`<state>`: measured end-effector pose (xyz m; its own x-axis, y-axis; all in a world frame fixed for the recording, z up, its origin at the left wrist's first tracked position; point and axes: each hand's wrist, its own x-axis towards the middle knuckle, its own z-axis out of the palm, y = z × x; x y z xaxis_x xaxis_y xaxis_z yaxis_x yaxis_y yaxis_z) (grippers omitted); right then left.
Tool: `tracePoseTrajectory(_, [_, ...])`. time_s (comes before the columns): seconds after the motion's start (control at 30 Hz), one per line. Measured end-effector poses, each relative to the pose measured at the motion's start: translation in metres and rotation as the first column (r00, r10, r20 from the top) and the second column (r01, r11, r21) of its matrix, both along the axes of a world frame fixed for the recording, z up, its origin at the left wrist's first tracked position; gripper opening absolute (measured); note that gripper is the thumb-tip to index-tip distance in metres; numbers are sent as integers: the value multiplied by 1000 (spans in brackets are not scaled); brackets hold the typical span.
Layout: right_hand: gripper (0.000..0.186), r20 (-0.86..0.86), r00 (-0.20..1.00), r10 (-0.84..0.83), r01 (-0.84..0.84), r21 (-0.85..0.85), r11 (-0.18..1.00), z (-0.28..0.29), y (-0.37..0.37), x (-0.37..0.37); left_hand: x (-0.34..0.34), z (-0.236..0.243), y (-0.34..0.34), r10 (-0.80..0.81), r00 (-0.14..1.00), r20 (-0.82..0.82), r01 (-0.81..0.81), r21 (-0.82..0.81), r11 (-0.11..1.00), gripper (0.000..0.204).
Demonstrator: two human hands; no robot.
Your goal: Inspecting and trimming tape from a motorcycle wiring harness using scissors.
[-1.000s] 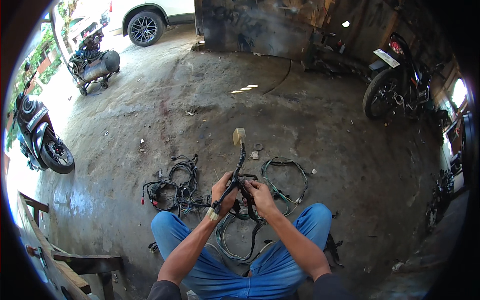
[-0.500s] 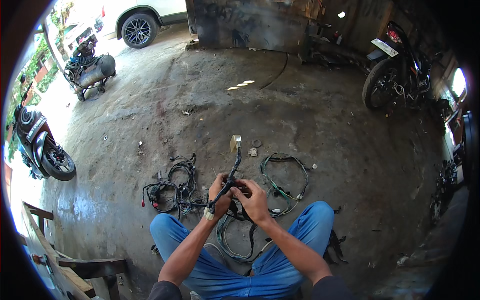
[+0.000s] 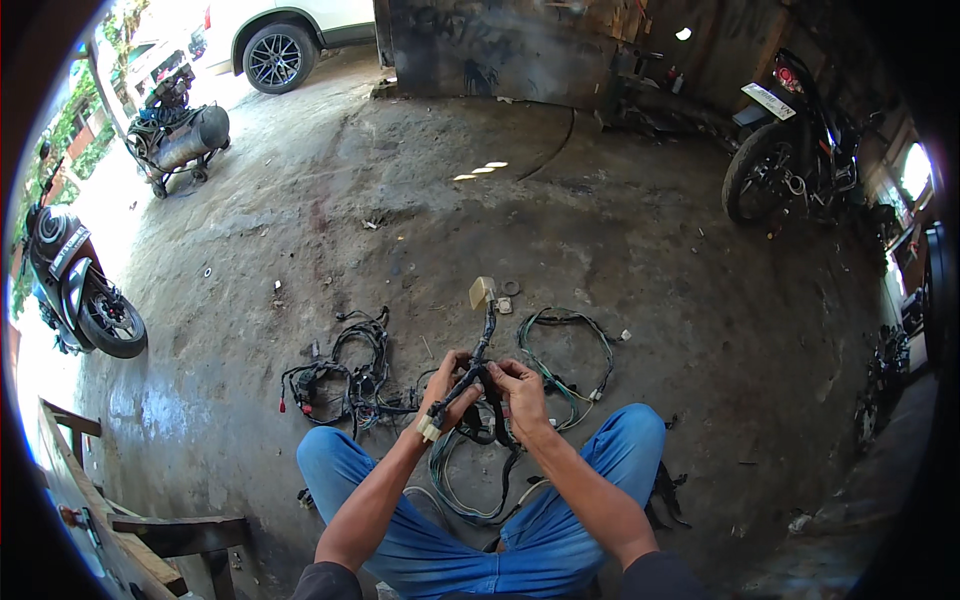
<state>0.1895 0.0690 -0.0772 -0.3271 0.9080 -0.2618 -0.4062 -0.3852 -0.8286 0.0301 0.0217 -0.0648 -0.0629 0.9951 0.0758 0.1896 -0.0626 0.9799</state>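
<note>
A black taped wiring harness (image 3: 488, 330) rises between my hands, with a cream connector block (image 3: 482, 293) on its upper end and a pale connector (image 3: 431, 426) near my left wrist. My left hand (image 3: 448, 390) is closed round the branching part of the harness. My right hand (image 3: 515, 395) pinches it at the junction with thumb and fingers. Below them, dangling black branches and pale wires (image 3: 460, 485) lie between my legs. A tangled black harness (image 3: 350, 370) with red connectors lies at left, and a loop of green-and-black wires (image 3: 565, 320) at right.
A scooter (image 3: 85, 300) and a compressor (image 3: 185, 140) stand at left, a white car (image 3: 300, 25) behind. A motorbike (image 3: 770, 170) stands at back right. A wooden bench (image 3: 80, 470) is beside my left leg. A small metal part (image 3: 505, 305) lies on the concrete floor.
The cream connector end dipped, then shifted slightly right. My right fingers moved down-left over the harness at half a second ago and are now back up-right at the junction.
</note>
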Motion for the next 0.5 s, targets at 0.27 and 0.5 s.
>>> tracePoseTrajectory(0.27, [18, -83, 994, 67, -82, -196, 977, -27, 4, -4, 5, 0, -5, 15, 962, 271, 17, -116, 993, 43])
tracePoseTrajectory(0.5, [18, 51, 998, -24, 45, -453, 890, -59, 16, 6, 10, 7, -11, 52, 927, 372, -24, -81, 996, 41])
